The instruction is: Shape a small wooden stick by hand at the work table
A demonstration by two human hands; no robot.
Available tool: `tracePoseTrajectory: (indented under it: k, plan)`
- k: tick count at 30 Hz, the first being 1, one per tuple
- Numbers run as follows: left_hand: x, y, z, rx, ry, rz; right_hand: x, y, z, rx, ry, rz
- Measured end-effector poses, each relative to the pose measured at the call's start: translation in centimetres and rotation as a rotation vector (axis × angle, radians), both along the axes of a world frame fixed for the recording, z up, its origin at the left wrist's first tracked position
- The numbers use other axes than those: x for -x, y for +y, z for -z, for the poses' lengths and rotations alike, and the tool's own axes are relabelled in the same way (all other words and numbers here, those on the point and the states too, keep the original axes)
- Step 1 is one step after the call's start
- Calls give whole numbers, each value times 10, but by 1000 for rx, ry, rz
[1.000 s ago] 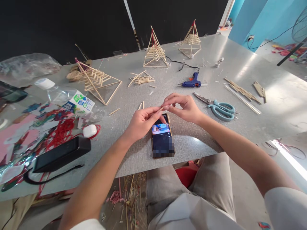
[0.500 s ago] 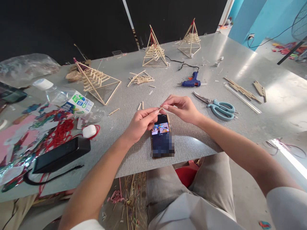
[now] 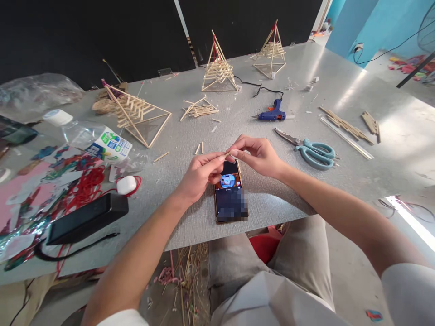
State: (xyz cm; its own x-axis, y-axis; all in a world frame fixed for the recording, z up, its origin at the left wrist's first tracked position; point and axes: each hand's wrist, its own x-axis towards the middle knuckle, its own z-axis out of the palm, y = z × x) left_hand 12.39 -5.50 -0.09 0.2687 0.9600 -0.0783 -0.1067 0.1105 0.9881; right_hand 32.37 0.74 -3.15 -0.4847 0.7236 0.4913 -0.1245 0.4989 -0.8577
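Note:
My left hand (image 3: 200,174) and my right hand (image 3: 258,155) meet above a phone (image 3: 231,194) that lies on the grey table (image 3: 272,199) with its screen lit. Both hands pinch the same short wooden stick (image 3: 225,155) by its ends, fingertips almost touching. The stick is small and mostly hidden by my fingers. Two more short sticks (image 3: 200,148) lie on the table just beyond my left hand.
Teal scissors (image 3: 314,151) and a blue glue gun (image 3: 272,115) lie to the right. Three stick pyramids (image 3: 217,68) stand farther back. A loose stick pile (image 3: 199,110), long strips (image 3: 346,129), a water bottle (image 3: 98,142), red string (image 3: 84,188) and a black case (image 3: 86,219) crowd the left.
My hands have stayed over the phone, still working the small stick. The picture on the phone screen has changed. The view has shifted slightly.

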Motion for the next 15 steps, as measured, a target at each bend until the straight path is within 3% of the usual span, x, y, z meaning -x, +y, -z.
tracePoseTrajectory:
  k: [4, 8, 15]
  plan:
    - [0, 0, -2, 36, -72, 79, 1, 4, -1, 128, 70, -13]
    - [2, 0, -2, -24, 1, 83, -3, 8, -5, 277, 119, -129]
    - [9, 1, 0, -93, 74, 81, -12, 14, -12, 141, 37, -173]
